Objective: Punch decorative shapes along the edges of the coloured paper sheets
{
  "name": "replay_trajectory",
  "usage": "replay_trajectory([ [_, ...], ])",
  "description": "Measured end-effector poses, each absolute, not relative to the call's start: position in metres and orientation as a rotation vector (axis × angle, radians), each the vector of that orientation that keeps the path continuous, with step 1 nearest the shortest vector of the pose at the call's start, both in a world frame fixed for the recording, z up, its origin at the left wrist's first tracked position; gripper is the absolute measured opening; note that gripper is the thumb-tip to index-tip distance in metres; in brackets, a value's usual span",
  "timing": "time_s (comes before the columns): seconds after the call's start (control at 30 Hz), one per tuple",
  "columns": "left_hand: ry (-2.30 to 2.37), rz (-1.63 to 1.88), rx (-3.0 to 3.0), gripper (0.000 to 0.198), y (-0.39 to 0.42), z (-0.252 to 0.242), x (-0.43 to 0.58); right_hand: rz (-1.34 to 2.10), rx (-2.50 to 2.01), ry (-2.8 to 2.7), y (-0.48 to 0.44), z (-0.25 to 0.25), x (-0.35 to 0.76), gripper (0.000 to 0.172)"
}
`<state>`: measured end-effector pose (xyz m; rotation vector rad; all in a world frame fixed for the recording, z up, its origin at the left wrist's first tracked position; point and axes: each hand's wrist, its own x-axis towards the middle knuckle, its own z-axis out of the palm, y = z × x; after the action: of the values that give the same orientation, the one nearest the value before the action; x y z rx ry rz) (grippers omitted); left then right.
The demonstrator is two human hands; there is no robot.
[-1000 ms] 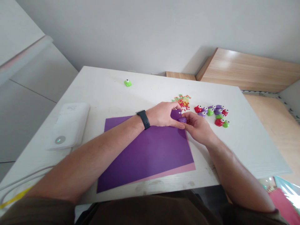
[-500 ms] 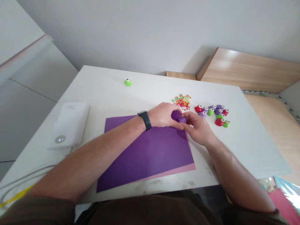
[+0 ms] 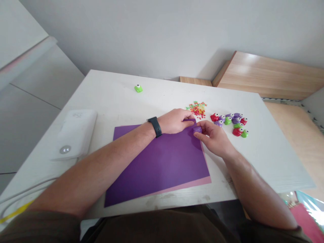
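Observation:
A dark purple paper sheet (image 3: 162, 162) lies on a pink sheet (image 3: 192, 184) on the white table (image 3: 121, 101). At the purple sheet's far right corner my right hand (image 3: 215, 136) pinches a small purple craft punch (image 3: 197, 129). My left hand (image 3: 176, 120), with a black band on its wrist, rests on the same corner with its fingers curled down onto the paper beside the punch.
A cluster of red, purple and green punches (image 3: 231, 123) lies to the right of my hands. Behind them is a pile of coloured paper bits (image 3: 198, 108). One green punch (image 3: 138, 88) sits far back. A white device (image 3: 74, 133) with a cable lies at the left edge.
My left hand has drawn back slightly from the punch and flattened onto the paper corner. My right hand has kept hold of the purple punch.

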<state>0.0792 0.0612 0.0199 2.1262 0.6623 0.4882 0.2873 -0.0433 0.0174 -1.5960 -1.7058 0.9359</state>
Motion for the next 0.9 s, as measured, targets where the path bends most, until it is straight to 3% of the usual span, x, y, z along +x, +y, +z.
replay_trajectory([
  [0.9, 0.719, 0.549, 2.143, 0.015, 0.0565, 0.0209, 0.0813, 0.93, -1.594, -1.703, -0.0426, 0.0178, 0.2851, 0.024],
])
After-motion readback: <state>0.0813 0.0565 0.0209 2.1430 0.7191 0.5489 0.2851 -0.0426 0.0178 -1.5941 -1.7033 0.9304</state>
